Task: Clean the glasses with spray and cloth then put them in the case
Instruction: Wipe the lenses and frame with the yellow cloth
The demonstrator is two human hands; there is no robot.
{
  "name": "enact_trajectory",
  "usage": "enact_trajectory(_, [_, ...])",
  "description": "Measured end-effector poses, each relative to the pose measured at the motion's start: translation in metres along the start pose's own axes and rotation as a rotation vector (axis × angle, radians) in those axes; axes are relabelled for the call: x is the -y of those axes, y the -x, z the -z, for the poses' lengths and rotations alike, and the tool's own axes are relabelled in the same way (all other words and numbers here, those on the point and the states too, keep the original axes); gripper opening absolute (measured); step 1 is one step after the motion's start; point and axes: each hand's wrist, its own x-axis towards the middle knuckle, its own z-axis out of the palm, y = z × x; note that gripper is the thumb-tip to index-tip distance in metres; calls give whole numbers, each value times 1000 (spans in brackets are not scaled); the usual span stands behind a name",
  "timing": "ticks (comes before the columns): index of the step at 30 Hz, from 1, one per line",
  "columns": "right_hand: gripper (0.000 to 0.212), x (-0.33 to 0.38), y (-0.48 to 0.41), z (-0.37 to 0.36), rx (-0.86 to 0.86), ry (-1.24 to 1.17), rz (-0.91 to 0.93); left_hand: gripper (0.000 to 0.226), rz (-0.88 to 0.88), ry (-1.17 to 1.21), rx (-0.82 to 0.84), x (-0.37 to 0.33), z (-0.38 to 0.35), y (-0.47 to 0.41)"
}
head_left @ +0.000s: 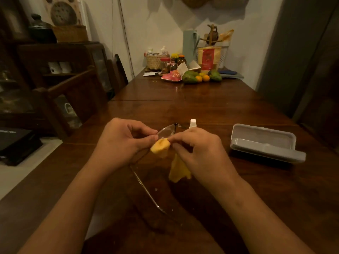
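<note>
Thin-framed glasses (166,130) are held above the wooden table (211,99), one temple arm trailing down toward me. My left hand (122,142) pinches the frame at the near lens. My right hand (198,149) presses a yellow cloth (160,146) against that lens, and the rest of the cloth hangs below the hand. A small spray bottle (192,123) with a white cap stands just behind my right hand, mostly hidden by it. The grey glasses case (264,142) lies open on the table to the right.
At the table's far end stand a woven basket (155,61), jars, a pink dish and fruit (189,77). Dark wooden chairs (73,96) and a cabinet line the left side. A dark box (16,142) sits on the floor at left.
</note>
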Motion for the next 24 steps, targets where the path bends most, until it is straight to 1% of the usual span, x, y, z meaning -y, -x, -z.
enact_trajectory(1, [22,-1,1,-1,8,43,-7,10,25,66,0,1,0,0])
enact_trajectory(3, [20,0,1,-2,-50,58,18,14,60,177,10,2,-2,-1])
enact_trajectory(7, [21,-2,-1,0,-280,-111,50,18,97,275,34,4,-6,-1])
enact_trajectory(9, [21,-3,-2,0,-347,-138,73,19,108,310,45,4,-8,-1])
enact_trajectory(18, [22,-9,2,-7,-316,62,258,21,164,445,63,0,-11,0])
enact_trajectory(21, [27,-6,3,-7,-263,85,282,17,181,512,67,-2,-12,0])
enact_trajectory(24, [31,-4,3,-8,-248,132,290,19,185,513,44,-2,-10,0])
